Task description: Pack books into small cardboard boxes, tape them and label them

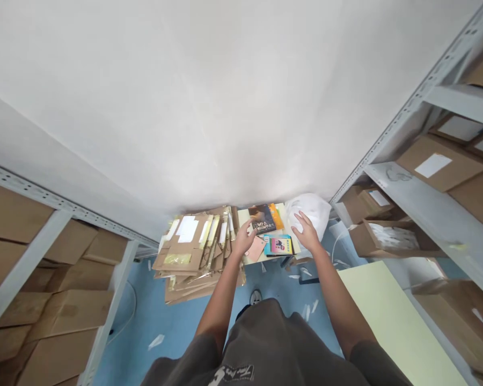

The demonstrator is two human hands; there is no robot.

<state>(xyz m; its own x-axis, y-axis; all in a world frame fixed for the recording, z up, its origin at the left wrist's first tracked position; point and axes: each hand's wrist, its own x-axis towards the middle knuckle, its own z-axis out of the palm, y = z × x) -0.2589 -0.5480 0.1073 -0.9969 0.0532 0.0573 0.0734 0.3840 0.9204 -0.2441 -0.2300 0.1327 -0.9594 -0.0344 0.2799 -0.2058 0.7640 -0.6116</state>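
While both my arms reach out over the pale yellow surface (243, 215), my hands are well apart from each other, fingers spread and loosely curled, and I see nothing gripped in either. My left hand (244, 238) is by the dark book with pale lettering (262, 220) and the flat pink card (254, 248); my right hand (307, 231) is in front of the crumpled white plastic bag (316, 214). I cannot tell whether either touches anything.

The dark book lies flat at the far side, partly over an orange-covered book (277, 216), probably because flat things sit steadily there. The small blue-and-pink booklet (280, 245) lies nearer, between my hands, likely within easy reach. The bag sits at the right end, perhaps to leave the middle free. To the left, flattened brown cardboard with clear tape (185, 252) is piled flat, presumably to save room.

The surface is narrow and stands near a plain white wall (225, 107). White paper scraps (156, 341) litter the blue floor (137, 338). Grey metal shelving with brown cartons rises on the left (52, 225) and right (406, 187).
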